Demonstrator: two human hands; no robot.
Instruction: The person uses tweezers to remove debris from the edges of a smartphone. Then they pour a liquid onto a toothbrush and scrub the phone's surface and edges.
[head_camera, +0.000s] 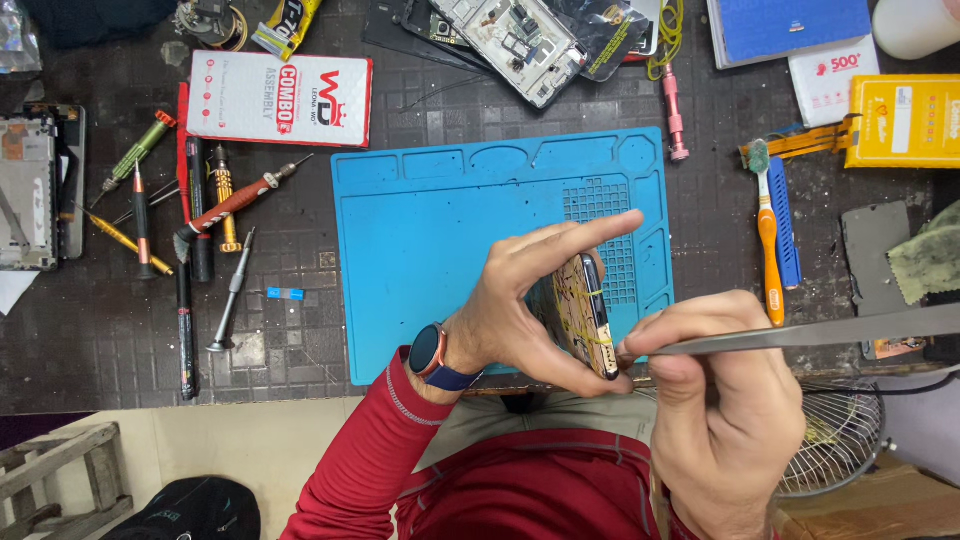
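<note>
My left hand (525, 305) holds an opened phone (585, 315) on edge above the blue silicone work mat (440, 240), its inner gold-coloured parts facing me. Thumb and fingers clamp the phone from both sides, with the index finger stretched out. My right hand (725, 400) grips long metal tweezers (800, 335), whose tip touches the phone's lower edge. A smartwatch with a blue strap (432, 355) sits on my left wrist, and both arms wear red sleeves.
Several screwdrivers and picks (200, 230) lie left of the mat, by a white-and-red box (280, 98). Disassembled phone frames (520, 35) lie at the back. An orange toothbrush (768, 240), a yellow box (905, 120) and a small fan (840, 430) are on the right.
</note>
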